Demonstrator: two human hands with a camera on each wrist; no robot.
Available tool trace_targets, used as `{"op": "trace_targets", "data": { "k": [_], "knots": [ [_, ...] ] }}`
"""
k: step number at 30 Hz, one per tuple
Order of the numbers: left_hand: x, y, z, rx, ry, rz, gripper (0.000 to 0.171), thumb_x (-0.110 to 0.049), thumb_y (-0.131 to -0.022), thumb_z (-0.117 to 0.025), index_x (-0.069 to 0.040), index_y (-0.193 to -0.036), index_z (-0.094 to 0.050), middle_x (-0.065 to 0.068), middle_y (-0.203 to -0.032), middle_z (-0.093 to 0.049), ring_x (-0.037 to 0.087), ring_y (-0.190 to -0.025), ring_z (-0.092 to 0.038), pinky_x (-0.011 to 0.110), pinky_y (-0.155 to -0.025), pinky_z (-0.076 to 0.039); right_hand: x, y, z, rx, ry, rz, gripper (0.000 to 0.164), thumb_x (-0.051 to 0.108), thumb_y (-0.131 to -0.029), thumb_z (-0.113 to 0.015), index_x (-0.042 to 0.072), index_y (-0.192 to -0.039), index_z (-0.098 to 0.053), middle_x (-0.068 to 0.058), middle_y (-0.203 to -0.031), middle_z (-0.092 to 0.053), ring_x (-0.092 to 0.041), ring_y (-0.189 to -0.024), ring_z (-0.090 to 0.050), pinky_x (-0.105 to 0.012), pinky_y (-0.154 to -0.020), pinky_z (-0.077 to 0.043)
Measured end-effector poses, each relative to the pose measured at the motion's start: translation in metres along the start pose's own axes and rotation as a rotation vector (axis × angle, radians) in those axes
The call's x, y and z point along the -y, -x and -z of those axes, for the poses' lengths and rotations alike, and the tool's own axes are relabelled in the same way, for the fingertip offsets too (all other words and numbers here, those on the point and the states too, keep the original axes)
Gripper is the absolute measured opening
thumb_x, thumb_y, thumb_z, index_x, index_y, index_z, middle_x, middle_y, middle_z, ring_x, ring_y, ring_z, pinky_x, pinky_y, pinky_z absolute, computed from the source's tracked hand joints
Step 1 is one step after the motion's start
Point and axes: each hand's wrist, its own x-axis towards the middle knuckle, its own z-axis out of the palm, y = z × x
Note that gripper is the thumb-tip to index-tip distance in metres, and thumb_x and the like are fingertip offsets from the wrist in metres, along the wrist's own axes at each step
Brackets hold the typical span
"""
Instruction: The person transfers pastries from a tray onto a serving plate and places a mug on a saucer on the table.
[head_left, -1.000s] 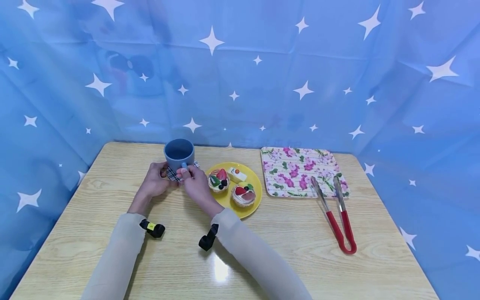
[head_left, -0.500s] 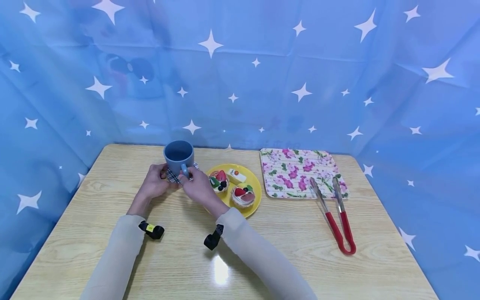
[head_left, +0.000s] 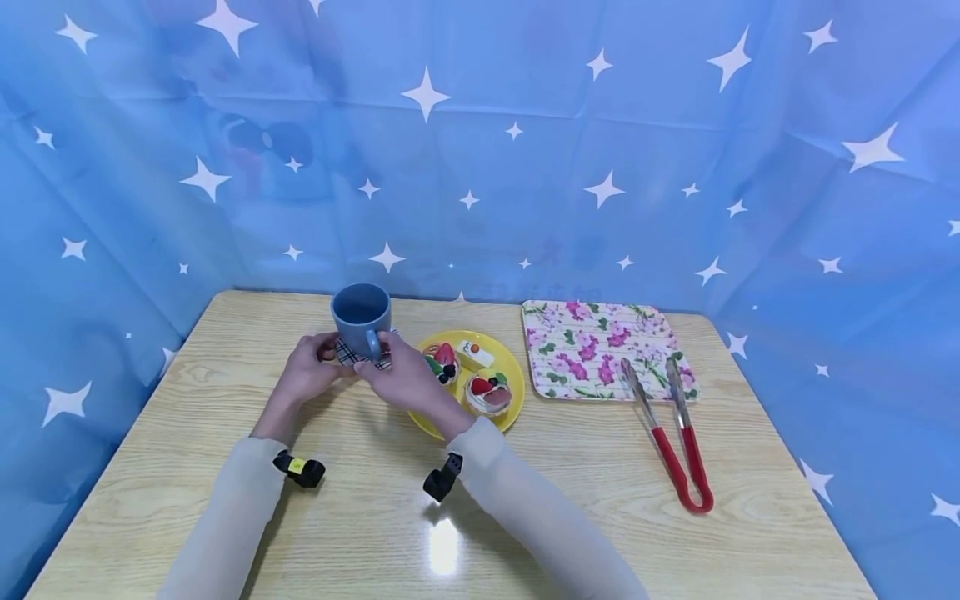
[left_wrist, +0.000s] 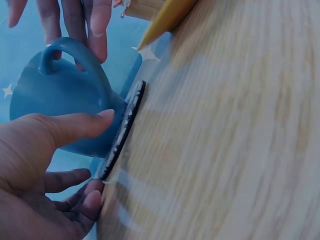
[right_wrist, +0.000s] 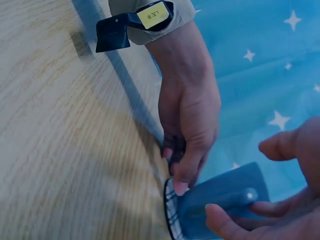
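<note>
A blue mug stands upright on a checked coaster at the table's back left. My left hand is at the coaster's left edge. In the right wrist view its thumb lies on the coaster's rim beside the mug, and in the left wrist view its fingertips meet the edge, holding it. My right hand is just right of the mug's handle. Its fingers are loosely spread in the right wrist view, with the thumb near the handle; whether any finger touches the mug cannot be told.
Right of the mug, a yellow plate carries two fruit tarts and a small white cake, partly behind my right hand. A floral tray lies farther right, with red-handled tongs resting partly on it. A starry blue curtain hangs behind.
My right hand has loosened from the mug's handle, and its wrist has shifted right. The handle shows more fully now. The left hand stays at the coaster; the head view has tilted slightly.
</note>
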Motion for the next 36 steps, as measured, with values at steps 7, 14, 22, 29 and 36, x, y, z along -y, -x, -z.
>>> {"op": "trace_targets", "data": {
  "k": [7,14,22,29,36],
  "knots": [
    [-0.006,0.008,0.005,0.002,0.005,0.003,0.083,-0.025,-0.092,-0.075,0.005,-0.157,-0.032,0.026,-0.132,-0.051,0.034,-0.114,-0.050,0.044,-0.096,-0.048,0.002,0.010,0.013,0.036,0.020,0.053,0.063,0.044,-0.101,-0.062,0.017,-0.154,-0.044,-0.006,-0.152,-0.053,-0.031,-0.136,-0.055,-0.050,-0.105,-0.055],
    [-0.008,0.015,0.006,0.001,0.003,-0.006,0.089,-0.032,-0.094,-0.074,0.003,-0.160,-0.025,0.026,-0.137,-0.047,0.037,-0.118,-0.051,0.050,-0.101,-0.050,0.006,0.021,0.027,0.053,0.036,0.060,0.070,0.046,-0.100,-0.064,0.017,-0.158,-0.039,-0.009,-0.158,-0.046,-0.031,-0.136,-0.056,-0.048,-0.103,-0.058],
    [-0.015,0.027,0.010,-0.016,-0.058,-0.065,0.099,-0.044,-0.094,-0.073,-0.001,-0.163,-0.017,0.033,-0.155,-0.035,0.052,-0.142,-0.041,0.065,-0.113,-0.044,0.007,0.039,0.048,0.033,0.101,0.118,0.070,0.047,-0.099,-0.064,0.022,-0.158,-0.038,-0.003,-0.161,-0.041,-0.028,-0.129,-0.059,-0.041,-0.104,-0.057],
    [-0.018,0.035,0.012,-0.036,-0.114,-0.133,0.105,-0.053,-0.092,-0.073,-0.003,-0.164,-0.015,0.032,-0.160,-0.028,0.050,-0.147,-0.033,0.066,-0.114,-0.042,-0.001,0.052,0.071,0.017,0.146,0.194,0.069,0.047,-0.100,-0.063,0.026,-0.160,-0.036,0.001,-0.166,-0.033,-0.030,-0.141,-0.050,-0.053,-0.116,-0.046],
    [-0.016,0.044,0.012,-0.036,-0.193,-0.138,0.108,-0.060,-0.092,-0.068,-0.005,-0.165,-0.011,0.031,-0.163,-0.025,0.054,-0.148,-0.028,0.074,-0.115,-0.032,-0.018,0.062,0.093,-0.036,0.150,0.236,0.066,0.045,-0.100,-0.063,0.024,-0.158,-0.040,-0.001,-0.167,-0.032,-0.030,-0.141,-0.049,-0.052,-0.116,-0.046]
  ]
}}
